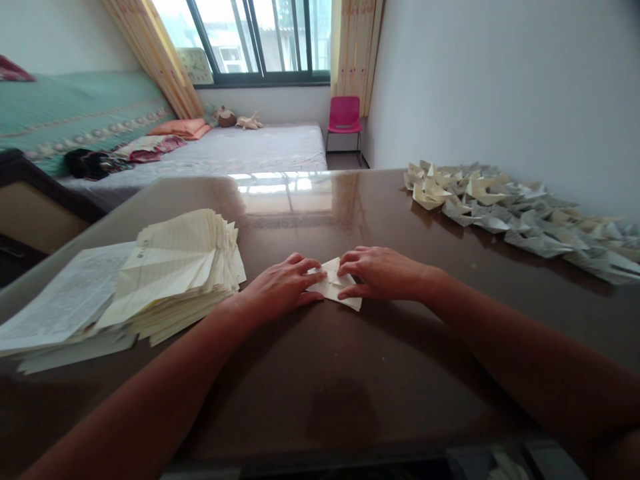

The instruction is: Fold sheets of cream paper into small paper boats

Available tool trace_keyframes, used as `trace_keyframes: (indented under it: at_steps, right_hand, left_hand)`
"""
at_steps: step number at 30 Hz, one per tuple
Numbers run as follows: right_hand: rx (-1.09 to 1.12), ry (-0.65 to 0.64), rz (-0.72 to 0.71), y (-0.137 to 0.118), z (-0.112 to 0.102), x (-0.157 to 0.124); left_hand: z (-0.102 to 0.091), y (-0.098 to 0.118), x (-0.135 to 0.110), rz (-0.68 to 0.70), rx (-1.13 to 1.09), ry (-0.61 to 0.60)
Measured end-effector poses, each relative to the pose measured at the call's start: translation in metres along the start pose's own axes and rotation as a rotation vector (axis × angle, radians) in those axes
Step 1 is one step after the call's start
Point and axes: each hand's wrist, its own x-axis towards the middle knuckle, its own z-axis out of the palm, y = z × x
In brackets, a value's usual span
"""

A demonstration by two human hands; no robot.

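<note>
Between fingers and thumbs, two bare hands held one small folded paper (332,288), with the left hand (280,285) at its left side and the right hand (383,272) at its right side. Neither hand was clenched into a fist; the fingers were bent, and their tips rested on the paper. This paper was pale and lay low on the one brown table (310,387), near the middle, and one of its corners pointed to the near right. How many layers it had, I could not tell. On the left of the table, just beside the left forearm, was one thick pile of cream sheets (170,267), too many for me to count, and at its left were greyish sheets (75,287) with small print, at least two. On the far right, along the wall, stood many folded paper pieces (520,207), surely more than ten, but they were crowded and an exact number was not possible. Beyond the table I counted one bed (280,147), two soft toys (250,121) on it, one pink chair (345,115), one square clock (196,67) and two curtains (356,47) beside one window (285,40).
</note>
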Motion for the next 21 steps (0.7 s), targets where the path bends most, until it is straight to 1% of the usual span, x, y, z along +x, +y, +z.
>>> trace_keyframes:
  at_steps: [3,6,13,18,21]
  right_hand:
    - [-0.014,-0.004,0.010,-0.001,0.000,-0.001]
    - [-0.042,0.004,0.041,0.001,0.001,0.000]
    - [-0.029,0.009,0.059,0.003,0.001,0.001]
    - [-0.021,-0.002,0.061,-0.002,0.002,0.001]
    - [0.011,-0.006,0.047,0.001,0.001,0.001]
  left_hand:
    - [0.004,0.004,0.003,0.004,0.095,0.037]
    - [0.006,0.008,0.005,-0.020,0.146,0.068]
    - [0.006,0.011,0.006,-0.074,0.143,0.117]
    - [0.008,0.012,0.006,-0.092,0.167,0.116]
    - [0.008,0.013,0.006,-0.087,0.181,0.112]
